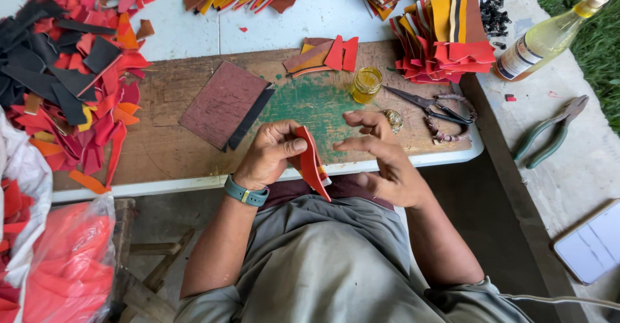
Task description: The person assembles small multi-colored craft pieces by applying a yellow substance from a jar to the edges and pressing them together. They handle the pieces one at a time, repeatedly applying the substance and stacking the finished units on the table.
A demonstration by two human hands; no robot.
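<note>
- Outdoors, a worn wooden board with a patch of green paint lies on a white table, and grass shows at the top right corner.
- The left hand is closed around a red leather strip, with the thumb pressed flat on its face and the fingers curled behind it.
- That strip is long, narrow and curved, smooth and matte red on the side shown, with a lighter edge at its lower tip; it stands on edge just over the near rim of the table, between the 2 hands.
- The right hand is open with the fingers spread and slightly bent; it holds nothing, and its fingertips are just beside the strip.
- A teal wristband sits on the left wrist.
- On the board lie a flat dark-red sheet with a grainy surface, a small glass jar of yellow liquid, and black scissors.
- Heaps of leather offcuts in red, orange and black cover the left end of the table, and a neater stack of red and yellow pieces stands at the right.
- A glass bottle of pale liquid and green-handled pliers lie on the concrete ledge to the right.
</note>
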